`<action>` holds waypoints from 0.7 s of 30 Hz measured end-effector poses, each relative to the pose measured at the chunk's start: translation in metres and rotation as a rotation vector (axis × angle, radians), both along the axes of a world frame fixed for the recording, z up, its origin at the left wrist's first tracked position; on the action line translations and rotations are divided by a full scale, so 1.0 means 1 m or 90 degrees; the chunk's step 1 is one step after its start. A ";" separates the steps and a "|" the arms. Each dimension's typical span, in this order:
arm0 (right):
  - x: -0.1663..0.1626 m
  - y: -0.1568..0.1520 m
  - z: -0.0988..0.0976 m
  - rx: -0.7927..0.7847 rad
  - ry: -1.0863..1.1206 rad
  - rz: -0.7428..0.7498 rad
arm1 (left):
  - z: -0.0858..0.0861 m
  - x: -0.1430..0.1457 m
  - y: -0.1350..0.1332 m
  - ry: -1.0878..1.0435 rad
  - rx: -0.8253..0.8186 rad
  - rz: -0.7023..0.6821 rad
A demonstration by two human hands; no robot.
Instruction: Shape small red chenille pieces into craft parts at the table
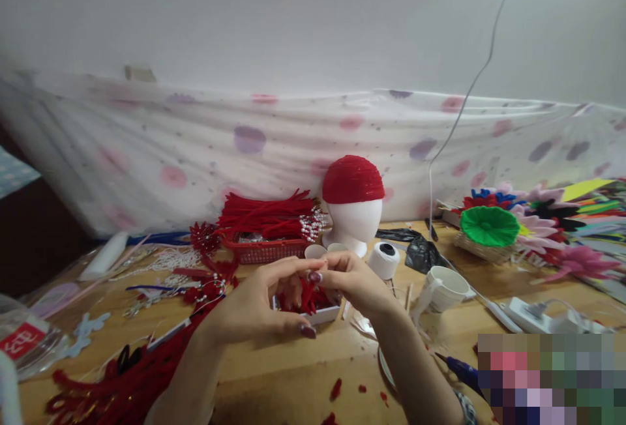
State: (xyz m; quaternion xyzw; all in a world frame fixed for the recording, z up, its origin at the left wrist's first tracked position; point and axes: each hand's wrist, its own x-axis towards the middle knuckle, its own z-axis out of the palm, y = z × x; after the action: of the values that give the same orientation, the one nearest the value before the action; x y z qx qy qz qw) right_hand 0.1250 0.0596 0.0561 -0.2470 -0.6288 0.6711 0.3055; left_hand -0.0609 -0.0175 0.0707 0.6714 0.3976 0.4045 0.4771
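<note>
My left hand (261,304) and my right hand (355,281) meet over the middle of the wooden table (288,373), fingertips pinched together around a small red fuzzy piece (307,296). Both hands are closed on it. Just below them sits a small white box (328,313) with red bits inside. Behind the hands stands a white mannequin head (355,219) wearing a red cap (353,179).
A red basket (267,249) piled with red pipe cleaners stands at the back left. Red ornaments (208,278) lie left, a white thread spool (384,259) and white cup (445,288) right, colourful paper flowers (489,225) far right. A spotted cloth covers the wall behind.
</note>
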 end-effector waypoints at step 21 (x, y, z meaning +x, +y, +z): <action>-0.008 -0.011 0.004 -0.008 0.138 0.011 | -0.003 0.016 0.010 -0.190 0.281 0.212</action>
State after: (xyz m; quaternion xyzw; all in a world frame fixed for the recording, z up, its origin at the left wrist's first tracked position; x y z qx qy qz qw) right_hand 0.1168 0.0485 0.0599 -0.1696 -0.5896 0.7005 0.3645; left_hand -0.0452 -0.0071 0.0675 0.6175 0.3300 0.6477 0.3004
